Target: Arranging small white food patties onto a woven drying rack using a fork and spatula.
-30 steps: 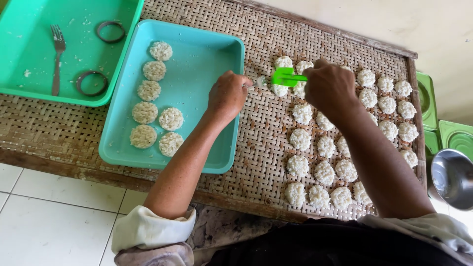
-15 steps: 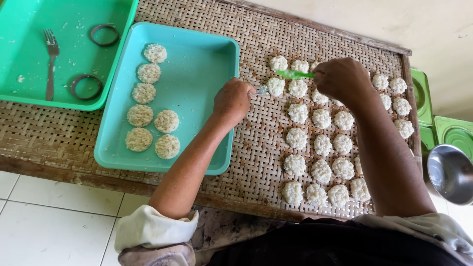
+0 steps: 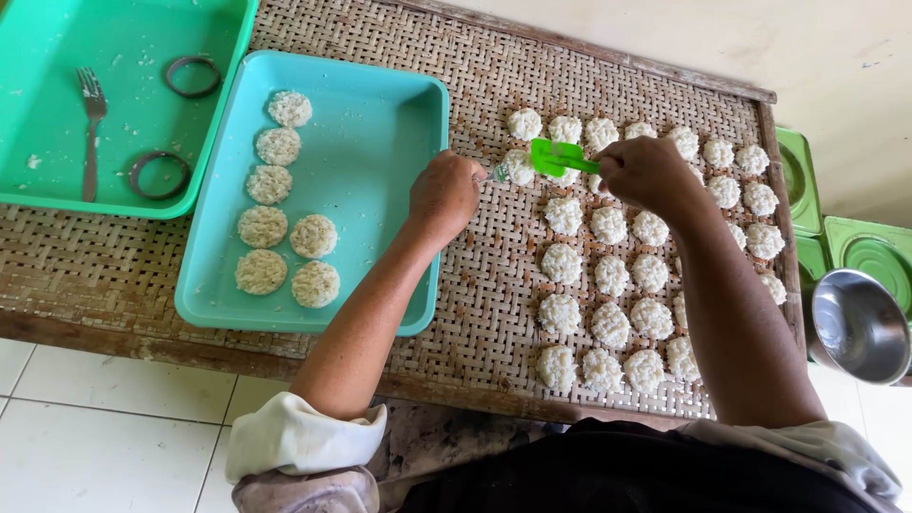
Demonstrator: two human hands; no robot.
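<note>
Both hands had drifted left since earlier frames. Head view: right hand (image 3: 646,171) clenched green spatula (image 3: 560,157), blade under rice cake (image 3: 520,168) at frame centre-top; left hand (image 3: 445,195) steadied it with a small utensil. Lifting step; next needs level transfer to blue tray (image 3: 380,142).

This looks like a home food-making spot, a small kitchen work area set low over a white tiled floor (image 3: 95,427); a woven bamboo mat (image 3: 494,275) in a wooden frame fills the middle of the frame as the work surface, with rows of round rice cakes (image 3: 608,275) laid out at centre right. Plastic trays (image 3: 370,142) sit at upper left, one with a fork (image 3: 91,123) and ring moulds (image 3: 193,76); a steel bowl (image 3: 860,323) stands at the right edge by a plain pale wall (image 3: 836,57).
</note>
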